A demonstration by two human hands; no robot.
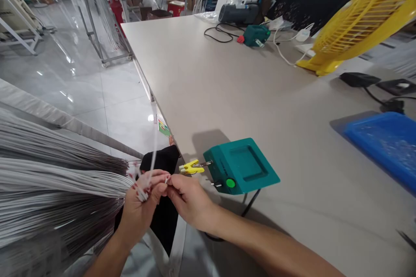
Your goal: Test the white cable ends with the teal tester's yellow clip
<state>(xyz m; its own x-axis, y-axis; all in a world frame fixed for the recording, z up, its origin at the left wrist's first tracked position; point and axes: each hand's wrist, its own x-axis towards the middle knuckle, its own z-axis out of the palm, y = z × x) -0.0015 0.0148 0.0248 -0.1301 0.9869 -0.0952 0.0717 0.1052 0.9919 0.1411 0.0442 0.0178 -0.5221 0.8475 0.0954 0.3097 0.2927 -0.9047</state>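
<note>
White cable ends lie in my left hand [139, 203], its fingers closed round them. My right hand [191, 201] pinches a thin pale wire end against the fingertips of the left. A thick bundle of white and grey cables [81, 177] stretches from the left side to my left hand. Just beyond my right hand, at the table edge, sits a green box-shaped device [248, 162] with a green button. A yellow clip [191, 167] is mounted on its metal shaft, apart from both hands. The fingers partly hide the wire ends.
The grey table [208, 78] bears a blue tray [386, 138] at right, a yellow fan [364, 21], a second green device [256, 36] and a grey motor [238, 14]. Black cords trail near them. A metal rack [94, 30] stands on the floor at left.
</note>
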